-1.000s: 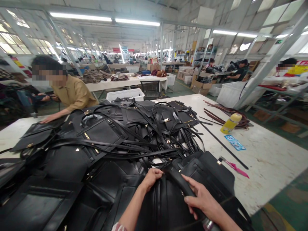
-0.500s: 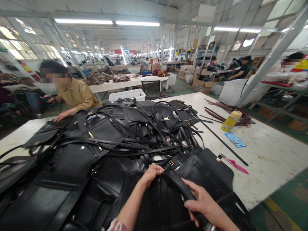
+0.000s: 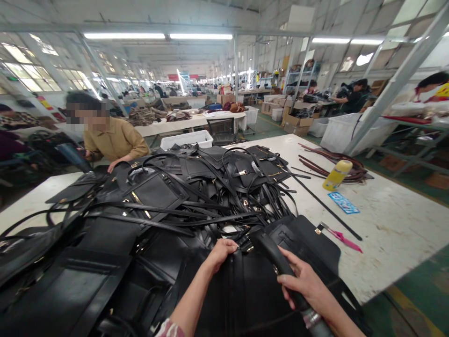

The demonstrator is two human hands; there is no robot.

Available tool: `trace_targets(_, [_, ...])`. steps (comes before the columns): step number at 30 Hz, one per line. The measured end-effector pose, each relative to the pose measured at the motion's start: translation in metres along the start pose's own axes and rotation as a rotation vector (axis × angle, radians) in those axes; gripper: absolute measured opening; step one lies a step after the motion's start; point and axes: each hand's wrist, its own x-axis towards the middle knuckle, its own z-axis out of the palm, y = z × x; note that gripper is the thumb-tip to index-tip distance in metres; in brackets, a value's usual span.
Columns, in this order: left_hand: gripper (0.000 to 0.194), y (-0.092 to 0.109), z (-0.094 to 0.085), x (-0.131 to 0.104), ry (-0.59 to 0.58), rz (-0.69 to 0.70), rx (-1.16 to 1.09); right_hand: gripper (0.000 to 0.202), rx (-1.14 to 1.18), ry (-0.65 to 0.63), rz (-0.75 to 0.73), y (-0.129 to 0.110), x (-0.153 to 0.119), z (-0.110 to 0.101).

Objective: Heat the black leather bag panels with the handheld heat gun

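My right hand point(image 3: 301, 278) is wrapped round a black hose handle point(image 3: 271, 257), curved like that of a vacuum cleaner. A grey collar and hose run from its lower end. Its wide tip hangs just above a black leather bag point(image 3: 213, 299) lying in front of me. With fingers pinched together, my left hand point(image 3: 223, 252) grips this bag near its top edge, beside a vertical strap point(image 3: 237, 271). What exactly lies between the fingertips is partly hidden. Another black bag with a flap point(image 3: 319, 245) and gold clasp lies to the right.
Black bags and straps point(image 3: 164, 192) pile across the white table point(image 3: 393, 229). At right are pink-handled snips point(image 3: 345, 241), a blue-white card point(image 3: 343, 202), a yellow bottle point(image 3: 337, 175) and brown straps point(image 3: 315, 166). A co-worker point(image 3: 115, 138) stands across at left, holding a dark tube point(image 3: 73, 157).
My right hand and the hose handle have moved right, away from my left hand, which stays almost in place. The co-worker's dark tube has come over the bags at left.
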Motion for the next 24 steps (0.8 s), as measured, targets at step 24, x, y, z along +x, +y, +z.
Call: trace_targets(24, [0.040, -0.093, -0.074, -0.078, 0.926, 0.042, 0.068, 0.079, -0.185, 0.061, 0.122, -0.001, -0.031, 0.017])
